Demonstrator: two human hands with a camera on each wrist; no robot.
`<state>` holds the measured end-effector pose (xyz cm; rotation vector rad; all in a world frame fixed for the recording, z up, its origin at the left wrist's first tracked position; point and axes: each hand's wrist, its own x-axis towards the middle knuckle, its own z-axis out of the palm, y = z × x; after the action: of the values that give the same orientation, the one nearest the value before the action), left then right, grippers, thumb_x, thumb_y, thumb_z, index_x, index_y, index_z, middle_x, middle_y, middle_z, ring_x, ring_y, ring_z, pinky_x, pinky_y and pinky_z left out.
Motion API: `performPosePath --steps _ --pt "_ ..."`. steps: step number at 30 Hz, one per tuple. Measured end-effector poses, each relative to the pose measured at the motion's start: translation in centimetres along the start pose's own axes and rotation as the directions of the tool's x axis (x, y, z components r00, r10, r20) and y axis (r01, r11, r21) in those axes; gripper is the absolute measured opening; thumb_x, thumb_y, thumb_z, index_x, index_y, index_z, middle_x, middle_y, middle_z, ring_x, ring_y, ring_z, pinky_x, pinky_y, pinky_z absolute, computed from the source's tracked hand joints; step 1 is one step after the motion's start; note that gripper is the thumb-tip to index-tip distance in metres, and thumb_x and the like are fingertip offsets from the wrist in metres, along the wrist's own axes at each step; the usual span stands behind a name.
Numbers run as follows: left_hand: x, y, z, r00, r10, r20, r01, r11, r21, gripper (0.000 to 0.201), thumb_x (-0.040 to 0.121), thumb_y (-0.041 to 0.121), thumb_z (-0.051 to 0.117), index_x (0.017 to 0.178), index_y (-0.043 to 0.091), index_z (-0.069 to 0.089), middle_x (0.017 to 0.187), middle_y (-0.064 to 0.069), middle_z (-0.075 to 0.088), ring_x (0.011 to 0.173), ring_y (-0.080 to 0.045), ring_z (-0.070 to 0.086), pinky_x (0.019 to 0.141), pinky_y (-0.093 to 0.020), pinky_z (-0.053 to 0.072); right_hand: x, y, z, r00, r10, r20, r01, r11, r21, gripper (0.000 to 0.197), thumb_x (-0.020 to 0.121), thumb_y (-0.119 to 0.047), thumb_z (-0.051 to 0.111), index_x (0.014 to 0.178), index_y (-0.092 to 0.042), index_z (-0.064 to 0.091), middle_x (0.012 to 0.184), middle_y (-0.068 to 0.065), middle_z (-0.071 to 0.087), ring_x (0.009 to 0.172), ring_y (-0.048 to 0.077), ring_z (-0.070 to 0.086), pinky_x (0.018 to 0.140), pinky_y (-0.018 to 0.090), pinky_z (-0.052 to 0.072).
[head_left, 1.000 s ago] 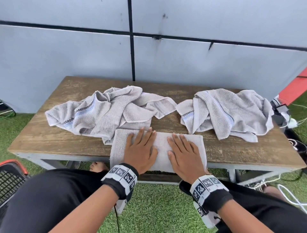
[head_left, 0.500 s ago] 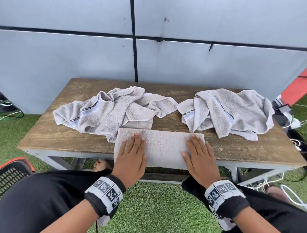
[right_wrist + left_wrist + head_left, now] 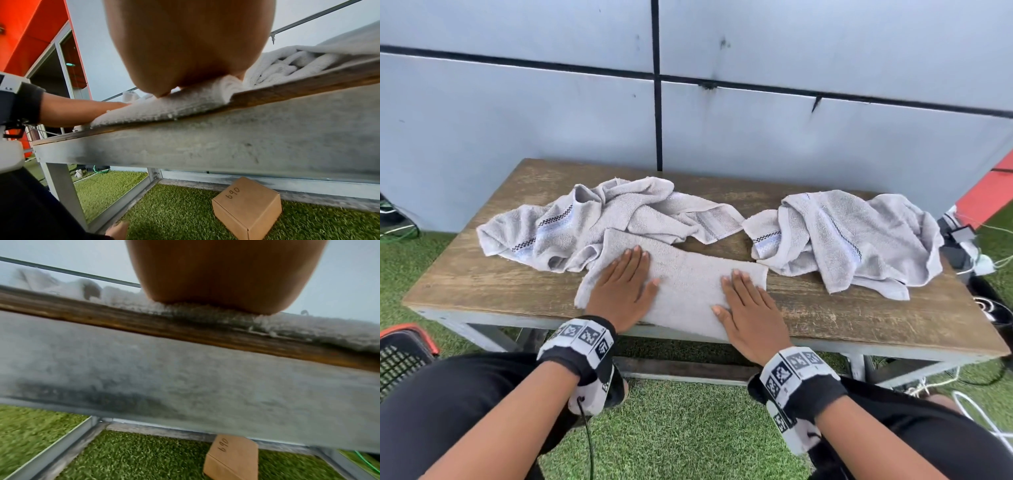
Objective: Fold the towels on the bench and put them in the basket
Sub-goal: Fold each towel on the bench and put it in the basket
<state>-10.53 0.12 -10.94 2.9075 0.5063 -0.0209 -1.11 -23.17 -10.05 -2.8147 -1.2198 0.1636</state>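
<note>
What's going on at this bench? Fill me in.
A person is folding towels. Both hands lie flat on a folded towel at the front edge of the wooden bench: left hand near its left end, right hand near its right. Two crumpled towels wait behind. The basket sits at lower left; no towel shows in its visible corner.

The left hand [image 3: 222, 277] presses a grey towel [image 3: 216, 313] at the bench [image 3: 144, 326] edge; a cardboard box [image 3: 232, 459] sits underneath on the grass [image 3: 123, 456].
</note>
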Motion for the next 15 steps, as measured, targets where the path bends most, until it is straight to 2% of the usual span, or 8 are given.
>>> performPosePath --steps 6,8,10,12,13,15 --pt "-0.1 -1.6 0.1 0.998 -0.057 -0.034 0.058 0.998 0.009 0.083 0.079 0.068 -0.007 0.15 0.025 -0.006 0.157 0.005 -0.013 0.142 -0.006 -0.015 0.115 -0.027 -0.01 1.0 1.0 0.0 0.998 0.037 0.052 -0.032 0.995 -0.094 0.085 0.077 -0.064 -0.021 0.147 -0.017 -0.012 0.151 -0.001 -0.022 0.143 0.017 -0.018 0.113 0.042 -0.015" --pt "-0.4 -1.8 0.1 0.996 -0.078 -0.036 0.079 0.997 0.012 0.085 0.078 0.07 -0.008 0.15 0.025 -0.006 0.157 0.004 -0.013 0.142 -0.007 -0.015 0.116 -0.029 -0.009 0.4 1.5 0.2 0.997 0.066 0.032 -0.062 0.992 -0.106 0.085 0.078 -0.063 -0.022 0.148 -0.015 -0.009 0.152 0.0 -0.019 0.143 0.018 -0.014 0.113 0.044 -0.015" --pt "-0.8 -1.6 0.2 0.993 -0.111 -0.049 0.112 0.993 0.019 0.086 0.079 0.069 -0.008 0.15 0.021 -0.005 0.157 0.001 -0.011 0.144 -0.011 -0.012 0.117 -0.032 -0.009 -0.3 1.7 0.1 0.997 0.079 -0.004 -0.079 0.989 -0.122 0.078 0.087 -0.058 -0.011 0.149 -0.012 0.004 0.155 0.004 -0.002 0.145 0.02 -0.002 0.115 0.045 -0.01" --pt "-1.4 -0.4 0.1 0.99 -0.124 -0.061 0.124 0.992 0.002 0.084 0.081 0.064 -0.006 0.15 0.016 -0.002 0.158 -0.004 -0.009 0.144 -0.016 -0.011 0.116 -0.038 -0.011 -0.5 1.8 -0.7 0.996 0.065 -0.069 -0.076 0.981 -0.178 0.069 0.094 -0.05 0.006 0.144 -0.009 0.03 0.151 0.009 0.03 0.141 0.024 0.024 0.112 0.047 0.005" --pt "-1.8 0.6 -0.1 0.994 -0.099 -0.051 0.098 0.995 -0.012 0.082 0.082 0.06 -0.005 0.15 0.016 -0.001 0.158 -0.005 -0.008 0.144 -0.018 -0.011 0.114 -0.041 -0.012 -0.4 2.0 -1.3 0.991 0.045 -0.127 -0.07 0.977 -0.202 0.063 0.095 -0.046 0.014 0.138 -0.009 0.043 0.143 0.009 0.044 0.136 0.024 0.036 0.108 0.048 0.012" --pt "-2.7 3.3 -0.3 0.999 0.035 -0.006 -0.035 0.999 -0.009 0.075 0.084 0.055 -0.004 0.15 0.018 -0.002 0.157 -0.002 -0.008 0.141 -0.017 -0.015 0.112 -0.045 -0.014 0.1 2.4 -3.4 0.971 0.012 -0.238 -0.068 0.972 -0.226 0.051 0.093 -0.04 0.024 0.125 -0.016 0.056 0.128 0.004 0.059 0.127 0.022 0.048 0.101 0.046 0.019"
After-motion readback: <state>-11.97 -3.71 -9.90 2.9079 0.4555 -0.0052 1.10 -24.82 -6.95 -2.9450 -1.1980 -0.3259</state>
